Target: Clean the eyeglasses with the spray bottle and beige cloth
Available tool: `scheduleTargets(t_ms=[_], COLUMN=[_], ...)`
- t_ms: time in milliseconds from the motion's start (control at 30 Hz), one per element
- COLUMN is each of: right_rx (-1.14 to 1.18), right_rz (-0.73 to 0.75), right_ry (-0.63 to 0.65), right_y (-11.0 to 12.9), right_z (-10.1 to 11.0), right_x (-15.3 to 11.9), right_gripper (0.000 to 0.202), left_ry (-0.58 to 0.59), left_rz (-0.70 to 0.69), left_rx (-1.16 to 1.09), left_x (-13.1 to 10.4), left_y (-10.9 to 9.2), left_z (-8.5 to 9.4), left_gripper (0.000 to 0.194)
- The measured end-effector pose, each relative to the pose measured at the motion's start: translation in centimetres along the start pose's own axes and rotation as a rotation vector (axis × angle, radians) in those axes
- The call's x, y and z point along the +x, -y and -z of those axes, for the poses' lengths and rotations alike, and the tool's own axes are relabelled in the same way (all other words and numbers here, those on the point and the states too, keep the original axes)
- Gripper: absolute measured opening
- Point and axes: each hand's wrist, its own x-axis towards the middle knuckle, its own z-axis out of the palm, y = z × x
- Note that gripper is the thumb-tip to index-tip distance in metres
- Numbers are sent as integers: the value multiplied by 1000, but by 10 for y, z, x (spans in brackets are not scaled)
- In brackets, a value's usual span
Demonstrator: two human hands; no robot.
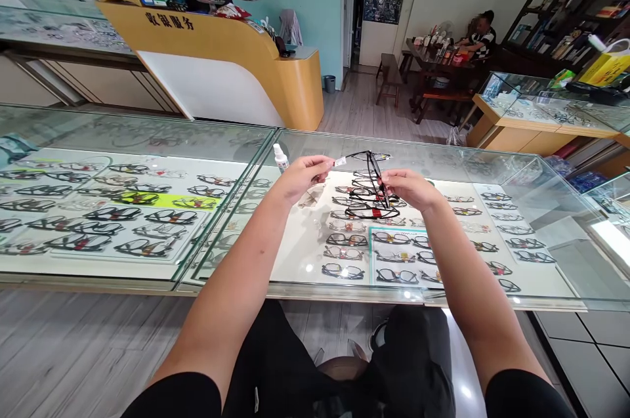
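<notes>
The left hand (306, 175) pinches a white tag (340, 161) by 1 end of the black glasses (376, 172); the right hand (411, 189) pinches the glasses themselves, fingers close together, up over the case (302, 250). A hard tug could tear the tag or bend the thin side, and a loose pinch could drop the glasses. The case has rows of other pairs (346, 239) inside.
</notes>
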Motion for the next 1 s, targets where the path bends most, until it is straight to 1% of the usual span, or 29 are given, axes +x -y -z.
scheduleTargets(t_ms=[133,200,233,267,300,400,433,500,600,733,833,900,1000], right_rx=[239,298,312,317,316,285,270,245,234,236,242,255,309], right_rz=[107,130,133,133,130,111,104,94,93,96,126,154,190], right_ry=[-76,-95,-98,-97,-92,-66,-56,-38,-13,-14,-25,-41,-105], right_y=[-4,-5,-5,-5,-5,-6,-7,-9,-12,-14,-12,-11,-9], right_z=[-6,-7,-8,-10,-12,-22,-26,-32,-38,-41,-43,-44,-42], right_x=[3,4,4,4,4,5,5,6,7,6,5,5,5], right_gripper=[38,37,37,37,37,37,37,38,38,37,36,36,38], left_ry=[-127,-182,-189,-175,-137,36,74,90,48,45,24,15,-13], left_rz=[62,103,108,99,79,-19,-53,-104,-132,-171,-185,-181,-169], left_rx=[-249,-293,-280,-244,-186,20,67,114,124,83,23,-8,-39], left_x=[1,1,0,-1,-4,-14,-17,-22,-23,-20,-16,-14,-13], left_y=[-1,2,3,5,8,13,14,14,14,14,16,18,18], left_z=[-11,-18,-23,-28,-33,-50,-55,-61,-64,-62,-62,-61,-58], left_gripper=[53,50,48,46,44,41,41,41,41,44,48,50,50])
